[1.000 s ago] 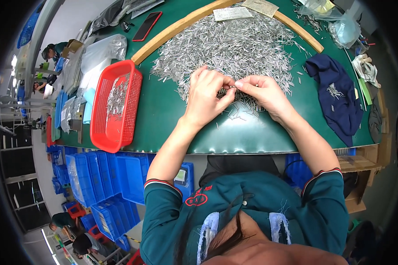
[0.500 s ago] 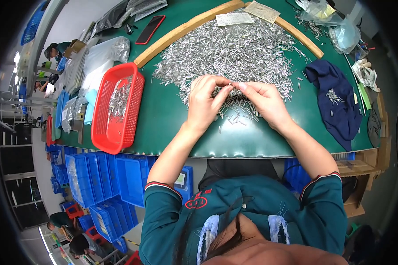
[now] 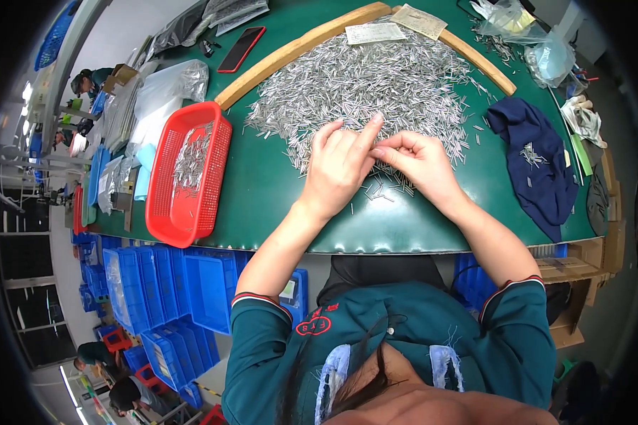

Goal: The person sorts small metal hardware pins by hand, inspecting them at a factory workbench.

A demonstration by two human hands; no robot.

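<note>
L hand (image 3: 337,170) & R hand (image 3: 422,166), over the near edge of the pile of metal pins (image 3: 354,85) on the green surface (image 3: 262,219). L fingers: forefinger straight, pointing away from the body, others part-bent; R fingers: thumb & forefinger drawn close beside L hand. Cannot tell if either has hold of a pin, tips being too small & part-hidden. Loose pins (image 3: 381,193) lie just below the hands. Pile bounded at far side by 2 wooden strips, L (image 3: 283,58) & R (image 3: 478,60), w/ 2 paper slips (image 3: 374,32) near their meeting pt. At L: red basket (image 3: 221,177) w/ more pins inside; at R: navy cloth (image 3: 549,188) w/ a few pins on top.
</note>
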